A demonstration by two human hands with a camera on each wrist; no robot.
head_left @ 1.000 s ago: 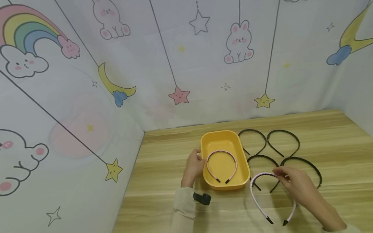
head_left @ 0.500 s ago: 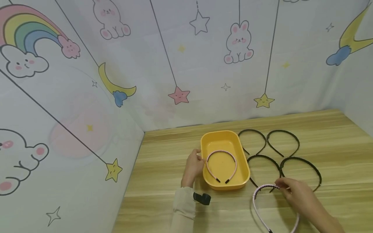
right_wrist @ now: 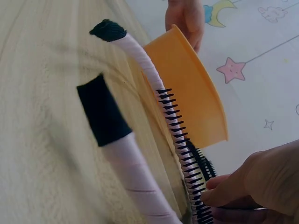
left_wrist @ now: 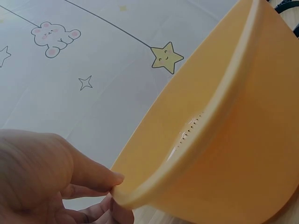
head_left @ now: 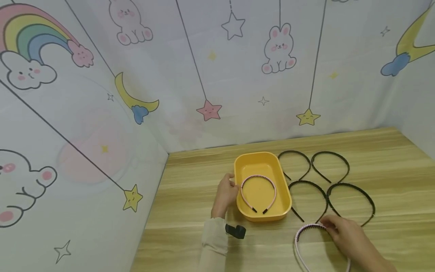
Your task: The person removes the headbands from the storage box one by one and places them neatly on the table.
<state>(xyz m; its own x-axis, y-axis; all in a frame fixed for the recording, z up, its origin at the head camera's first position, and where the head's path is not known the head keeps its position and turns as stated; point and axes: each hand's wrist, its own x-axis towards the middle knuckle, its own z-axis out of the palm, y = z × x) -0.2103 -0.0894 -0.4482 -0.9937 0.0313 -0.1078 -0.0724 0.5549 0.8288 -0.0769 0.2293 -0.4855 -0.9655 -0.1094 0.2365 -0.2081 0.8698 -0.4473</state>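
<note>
My left hand [head_left: 225, 194] pinches the left rim of a yellow plastic tub [head_left: 239, 206], thumb inside and fingers outside in the left wrist view. A pink headband [head_left: 258, 176] with black tips lies in the tub. Near the front of the table my right hand [head_left: 348, 238] pinches the top of a second pink headband [head_left: 297, 247]. Its black comb teeth and dark end caps show in the right wrist view, where its arms stand off the wood. In the head view the lower ends are cut off by the frame.
Several black headbands lie right of the tub: two at the back [head_left: 294, 152] [head_left: 330, 152] and two nearer [head_left: 308, 182] [head_left: 353, 185]. A patterned cloth wall [head_left: 244, 124] stands behind the wooden table [head_left: 190, 181], another at the left.
My right hand has moved toward the front edge of the view with the pink headband, away from the black headbands. The left hand and the tub have stayed in place.
</note>
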